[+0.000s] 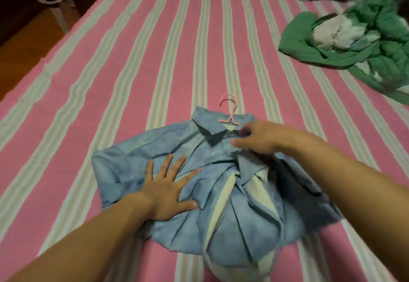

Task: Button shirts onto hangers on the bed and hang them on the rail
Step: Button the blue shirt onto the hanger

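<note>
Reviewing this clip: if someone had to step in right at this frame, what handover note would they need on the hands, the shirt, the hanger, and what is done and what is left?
Left hand: flat, fingers spread, pressing on the blue shirt at its left front.
Right hand: at the collar, fingers on the fabric; blurred, so the grip is unclear.
Pink hanger: inside the shirt, hook sticking out past the collar, lying on the striped bed.
Done: hanger is in the shirt.
Left: front looks open and rumpled, so button it, then hang it on the rail, which is not in view. A green garment lies at the far right.
</note>
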Demonstrator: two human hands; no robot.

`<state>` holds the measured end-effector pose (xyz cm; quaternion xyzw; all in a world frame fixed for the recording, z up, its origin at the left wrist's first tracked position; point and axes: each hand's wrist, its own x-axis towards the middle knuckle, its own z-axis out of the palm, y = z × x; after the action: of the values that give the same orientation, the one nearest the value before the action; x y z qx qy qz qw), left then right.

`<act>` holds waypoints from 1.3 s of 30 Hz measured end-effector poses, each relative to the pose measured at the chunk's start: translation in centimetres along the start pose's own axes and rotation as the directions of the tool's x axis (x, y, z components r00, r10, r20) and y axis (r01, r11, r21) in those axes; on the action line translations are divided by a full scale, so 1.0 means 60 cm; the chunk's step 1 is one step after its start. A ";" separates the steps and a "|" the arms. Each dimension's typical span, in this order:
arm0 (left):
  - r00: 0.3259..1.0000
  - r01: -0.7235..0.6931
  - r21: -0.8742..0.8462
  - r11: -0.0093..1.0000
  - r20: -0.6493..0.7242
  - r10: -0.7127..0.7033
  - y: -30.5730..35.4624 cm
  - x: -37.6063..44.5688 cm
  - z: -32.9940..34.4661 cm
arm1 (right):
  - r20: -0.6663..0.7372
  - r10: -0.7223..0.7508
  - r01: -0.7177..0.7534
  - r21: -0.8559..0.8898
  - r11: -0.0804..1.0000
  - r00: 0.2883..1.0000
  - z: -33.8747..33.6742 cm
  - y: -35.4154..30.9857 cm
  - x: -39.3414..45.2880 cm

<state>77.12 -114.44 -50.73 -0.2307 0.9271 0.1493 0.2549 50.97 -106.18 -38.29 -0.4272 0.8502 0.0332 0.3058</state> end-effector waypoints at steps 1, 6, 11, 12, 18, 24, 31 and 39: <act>1.000 -0.001 -0.005 1.000 0.005 0.001 -0.002 0.003 0.003 | -0.180 0.061 -0.048 0.075 0.996 0.982 -0.026 0.008 0.030; 1.000 -0.011 -0.017 1.000 0.018 0.012 -0.013 0.013 0.010 | -0.127 0.138 -0.113 0.189 0.975 0.982 0.005 0.057 0.141; 0.999 -0.001 -0.018 1.000 0.050 0.002 -0.013 0.021 0.013 | -0.097 0.083 -0.044 0.353 0.935 0.992 0.023 0.055 0.095; 0.998 0.009 -0.005 1.000 0.059 -0.009 -0.011 0.022 0.009 | -0.141 0.052 0.000 0.349 0.937 0.989 0.011 0.047 0.067; 1.000 0.016 -0.331 0.944 0.013 -0.012 0.042 -0.137 -0.102 | -0.327 -0.092 0.182 0.256 0.949 0.941 -0.076 -0.038 -0.169; 0.490 -0.299 -0.314 0.901 -0.861 -0.137 0.059 -0.388 -0.414 | -0.544 -0.059 0.283 0.338 0.898 0.837 -0.265 -0.104 -0.380; 0.584 -0.335 -0.262 0.905 -0.812 -0.018 0.110 -0.404 -0.704 | -0.783 -0.124 0.467 0.227 0.855 0.609 -0.473 -0.145 -0.500; 0.825 -0.071 -0.253 0.965 -0.558 -0.086 0.162 -0.443 -0.460 | -0.395 -0.148 0.246 0.209 0.946 0.907 -0.221 -0.034 -0.492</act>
<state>81.39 -107.74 -12.02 -0.2998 0.9317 0.1951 -0.0629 59.20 -90.86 -10.92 -0.4673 0.8420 -0.1893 0.1920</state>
